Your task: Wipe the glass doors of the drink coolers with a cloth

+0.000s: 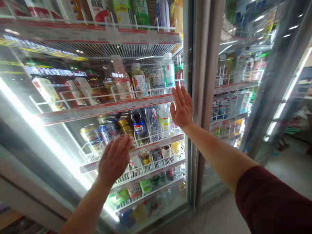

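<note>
My right hand (181, 106) is spread with its palm toward the glass door, close to the door's metal frame (203, 97). Just above its fingertips, behind the glass, stands a white-capped bottle (169, 71). My left hand (115, 159) is in front of the lower shelves, its fingers loosely bent and somewhat blurred; its palm and thumb are hidden, and no held thing shows. Nearest to it behind the glass are a blue can (106, 133), a gold can (125, 125) and a dark Pepsi bottle (138, 125). Whether either hand touches the glass I cannot tell.
White wire shelves with a price rail (107, 109) hold several rows of bottles and cans. A bright light strip (44, 136) runs down the left side. To the right, another glass-fronted cooler section holds drinks (224, 104). Pale floor (226, 211) shows at lower right.
</note>
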Tool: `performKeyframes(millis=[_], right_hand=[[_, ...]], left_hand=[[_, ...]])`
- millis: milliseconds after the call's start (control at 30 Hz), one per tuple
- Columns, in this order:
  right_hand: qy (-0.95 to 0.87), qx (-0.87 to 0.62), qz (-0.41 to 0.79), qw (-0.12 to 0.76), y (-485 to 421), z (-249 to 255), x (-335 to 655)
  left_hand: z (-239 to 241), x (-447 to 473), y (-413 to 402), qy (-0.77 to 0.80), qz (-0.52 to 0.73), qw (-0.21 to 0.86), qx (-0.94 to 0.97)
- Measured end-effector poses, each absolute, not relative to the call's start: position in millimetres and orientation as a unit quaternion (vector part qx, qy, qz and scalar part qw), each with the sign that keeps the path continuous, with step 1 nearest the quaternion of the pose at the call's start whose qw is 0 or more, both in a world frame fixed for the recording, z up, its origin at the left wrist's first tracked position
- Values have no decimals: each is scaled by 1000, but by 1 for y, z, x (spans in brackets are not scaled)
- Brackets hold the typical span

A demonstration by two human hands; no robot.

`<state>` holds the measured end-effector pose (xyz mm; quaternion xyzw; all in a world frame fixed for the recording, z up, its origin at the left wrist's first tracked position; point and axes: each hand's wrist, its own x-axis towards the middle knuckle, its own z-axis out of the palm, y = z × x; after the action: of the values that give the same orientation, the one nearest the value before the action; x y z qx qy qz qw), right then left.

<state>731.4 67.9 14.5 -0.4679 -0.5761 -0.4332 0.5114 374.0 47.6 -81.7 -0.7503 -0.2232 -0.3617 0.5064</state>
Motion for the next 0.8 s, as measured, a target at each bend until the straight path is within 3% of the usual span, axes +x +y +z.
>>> performKeyframes(millis=[100, 200, 367, 567, 633, 800], right_hand=[[-570, -468, -442, 511, 69, 14, 732], [-572, -469, -441, 509, 69, 13, 732], [-578, -467, -433, 511, 70, 14, 733], [-577, -473, -433, 506, 70, 14, 733], [-575, -477, -433, 504, 70, 14, 733], [-575, -477, -435, 503, 70, 13, 733]], left_hand=[[-57, 349, 53, -279, -443, 492, -695], [-69, 345, 52, -317, -473, 462, -680], [-123, 342, 48, -229, -353, 465, -779], [-79, 327, 52, -346, -489, 445, -665], [-84, 349, 46, -339, -500, 428, -672], [-120, 399, 38, -220, -355, 435, -798]])
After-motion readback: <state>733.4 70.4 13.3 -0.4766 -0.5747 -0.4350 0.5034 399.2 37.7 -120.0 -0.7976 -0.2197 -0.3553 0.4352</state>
